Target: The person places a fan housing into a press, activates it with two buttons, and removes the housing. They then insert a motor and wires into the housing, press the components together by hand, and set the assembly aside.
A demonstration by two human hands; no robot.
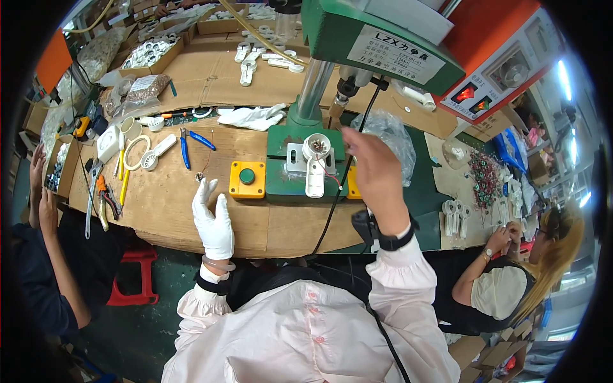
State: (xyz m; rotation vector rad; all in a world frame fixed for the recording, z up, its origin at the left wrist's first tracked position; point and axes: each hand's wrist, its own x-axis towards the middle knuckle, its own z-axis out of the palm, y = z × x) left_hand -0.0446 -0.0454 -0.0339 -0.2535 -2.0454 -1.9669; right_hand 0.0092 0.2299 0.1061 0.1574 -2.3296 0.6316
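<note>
My left hand (pixel 213 220), in a white glove, is open over the wooden table with its thumb apart. Its fingertips are at a small round metal part (pixel 199 177) with a thin red wire. My bare right hand (pixel 377 169) is raised beside the green press (pixel 276 167), and its fingers are smeared and partly hidden. On the press base, a white plastic handheld-fan body (pixel 315 179) lies with its round head open, showing a metal part inside and a red wire trailing out. The press ram (pixel 341 96) stands above and behind it.
A yellow box with a green button (pixel 247 180) is left of the press; another yellow box (pixel 353 184) is partly behind my right hand. Blue-handled pliers (pixel 185 150), a white glove (pixel 252 117) and a black cable (pixel 332 210) lie around. Co-workers sit at both sides.
</note>
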